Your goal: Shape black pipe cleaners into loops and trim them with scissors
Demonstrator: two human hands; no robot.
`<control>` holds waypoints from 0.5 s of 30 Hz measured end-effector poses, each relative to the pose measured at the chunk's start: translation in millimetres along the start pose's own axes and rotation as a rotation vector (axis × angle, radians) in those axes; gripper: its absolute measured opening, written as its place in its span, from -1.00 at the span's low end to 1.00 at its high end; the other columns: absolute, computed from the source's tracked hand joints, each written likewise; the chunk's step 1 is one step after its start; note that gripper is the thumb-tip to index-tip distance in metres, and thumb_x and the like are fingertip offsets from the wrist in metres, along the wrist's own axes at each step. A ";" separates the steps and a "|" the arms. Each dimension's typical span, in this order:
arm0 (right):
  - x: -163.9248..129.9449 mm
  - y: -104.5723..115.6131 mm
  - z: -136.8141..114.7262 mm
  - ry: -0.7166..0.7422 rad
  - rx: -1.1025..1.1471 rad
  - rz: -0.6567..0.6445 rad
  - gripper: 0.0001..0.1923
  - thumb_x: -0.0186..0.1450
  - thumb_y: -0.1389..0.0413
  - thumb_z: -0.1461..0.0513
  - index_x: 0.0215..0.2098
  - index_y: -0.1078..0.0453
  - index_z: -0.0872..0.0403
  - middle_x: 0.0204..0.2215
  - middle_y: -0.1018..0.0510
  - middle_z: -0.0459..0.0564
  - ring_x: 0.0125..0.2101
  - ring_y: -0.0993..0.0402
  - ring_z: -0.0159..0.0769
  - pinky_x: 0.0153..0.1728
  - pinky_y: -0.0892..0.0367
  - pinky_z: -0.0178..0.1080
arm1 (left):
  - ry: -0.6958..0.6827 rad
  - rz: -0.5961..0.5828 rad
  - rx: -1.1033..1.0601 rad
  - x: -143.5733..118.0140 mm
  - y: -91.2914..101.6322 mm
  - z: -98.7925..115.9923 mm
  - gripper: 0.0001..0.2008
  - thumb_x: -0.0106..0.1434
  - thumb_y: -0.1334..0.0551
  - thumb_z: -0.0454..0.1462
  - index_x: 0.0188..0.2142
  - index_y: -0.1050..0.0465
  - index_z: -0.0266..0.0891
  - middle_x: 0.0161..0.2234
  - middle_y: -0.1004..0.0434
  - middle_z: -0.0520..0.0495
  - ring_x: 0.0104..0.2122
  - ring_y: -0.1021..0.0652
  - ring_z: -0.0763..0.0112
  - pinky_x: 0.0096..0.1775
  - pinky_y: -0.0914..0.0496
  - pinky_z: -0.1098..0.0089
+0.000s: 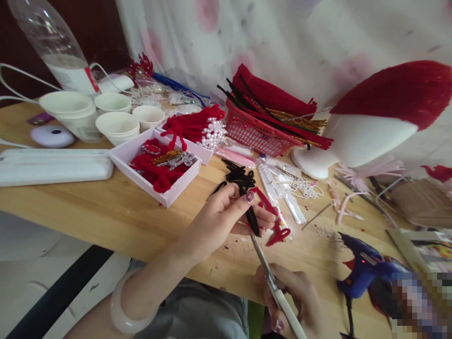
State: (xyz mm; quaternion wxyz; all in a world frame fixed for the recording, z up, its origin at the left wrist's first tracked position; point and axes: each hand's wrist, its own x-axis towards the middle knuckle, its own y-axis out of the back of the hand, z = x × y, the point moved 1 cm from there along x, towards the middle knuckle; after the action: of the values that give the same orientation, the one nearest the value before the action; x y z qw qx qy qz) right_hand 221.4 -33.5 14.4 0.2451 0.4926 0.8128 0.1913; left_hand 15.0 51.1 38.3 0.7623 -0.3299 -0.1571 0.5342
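- Near the tabletop point(106, 212) edge, the right hand point(300, 301) curls around white-handled scissors point(273, 285), blades angled up and left, tips just below the left-hand grip.
- Bare wood lies to the left; a blue glue gun point(363, 270) crowds the right.
- The left hand point(226, 216), wrist bent, pinches a black pipe cleaner piece point(251, 216) between thumb and fingers.
- Farther left sits a pink tray point(122, 160).

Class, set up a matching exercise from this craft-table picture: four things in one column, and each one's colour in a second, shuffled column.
Things:
1. glue gun
2. basket
3. paper cups
4. pipe cleaner in the left hand

Colours:
A. white
B. black
C. blue
D. red

Pairs: 1-C, 2-D, 3-A, 4-B
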 end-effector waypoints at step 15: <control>-2.6 4.3 -5.6 -0.081 -0.073 0.066 -0.24 0.12 -0.04 -0.41 -0.34 -0.53 0.07 -0.67 -0.37 -0.13 -0.61 -0.22 -0.34 -0.54 -0.05 -0.28 | 0.032 -0.077 -0.014 0.4 -0.8 0.1 -0.82 0.41 -0.12 -0.31 -0.37 -0.24 -0.22 -0.45 -0.68 -0.11 -0.46 -0.66 0.46 -0.36 -0.49 0.51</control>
State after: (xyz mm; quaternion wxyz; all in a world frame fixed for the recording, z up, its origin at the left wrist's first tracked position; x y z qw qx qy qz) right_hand 222.2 -34.3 21.9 0.2892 0.5172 0.7780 0.2088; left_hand 15.7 51.3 38.9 0.7823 -0.3373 -0.1612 0.4982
